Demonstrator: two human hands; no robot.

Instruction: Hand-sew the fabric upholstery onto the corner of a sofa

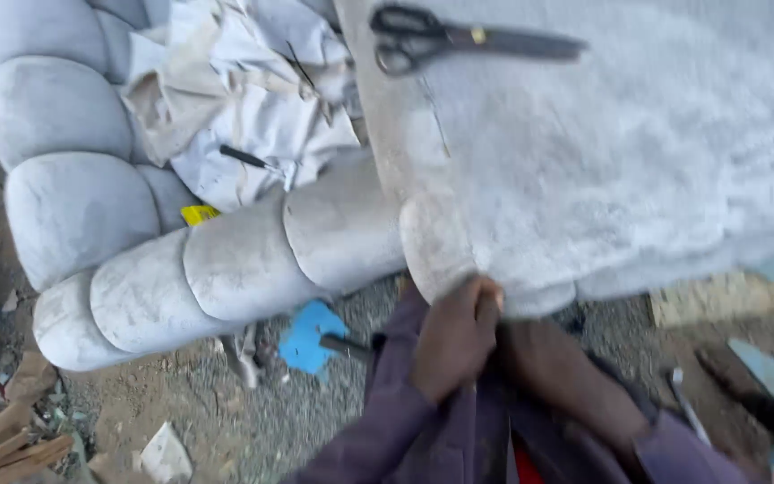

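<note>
The left hand was closed in a tight fist on the lower edge of the grey fabric, pinching it just where it folded over the front of the padded frame. The right hand was hidden behind the left one and under the fabric edge, only its forearm showed, so I cannot tell if it was open or closed. Judging from this grip, the step in hand was pulling the cover tight over the rounded edge; a further pull would call for even tension and a firm hold so that the fold does not slip.

In the head view, the fabric lay spread over the top, with black scissors resting on it, well apart from the hands. To the left ran a row of rounded cushions, and behind them lay a crumpled white cloth. Below the edge there was gravel ground with a blue scrap, so there was open room downwards and toward the person.
</note>
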